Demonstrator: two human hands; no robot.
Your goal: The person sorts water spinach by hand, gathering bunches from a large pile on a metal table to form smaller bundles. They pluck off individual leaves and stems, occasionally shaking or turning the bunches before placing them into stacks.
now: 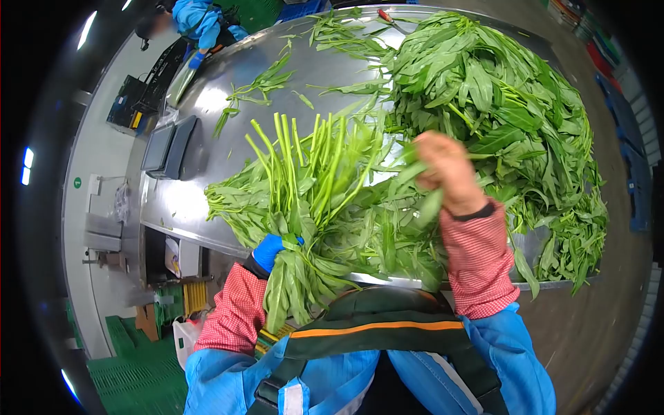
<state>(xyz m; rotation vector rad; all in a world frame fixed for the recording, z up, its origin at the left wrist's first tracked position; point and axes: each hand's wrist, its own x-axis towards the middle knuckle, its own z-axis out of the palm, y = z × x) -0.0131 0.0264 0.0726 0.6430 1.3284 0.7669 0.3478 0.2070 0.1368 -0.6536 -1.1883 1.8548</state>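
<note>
My left hand (275, 253), in a blue glove, is closed around a bunch of water spinach (302, 187). Its cut stems point up and away from me, and its leaves hang down over the table's near edge. My bare right hand (446, 169) is blurred by motion, its fingers closed on a water spinach stem (409, 181) with smeared leaves. More loose water spinach (387, 238) lies between my hands. To the right rises a large heap of water spinach (484, 90), just beyond my right hand.
Everything lies on a steel table (200, 131). Grey trays (171, 147) stand at its left edge, and a red-handled tool (391, 19) lies at the far side. A co-worker in blue (197, 24) is at the far left. Green crates (131, 366) are on the floor.
</note>
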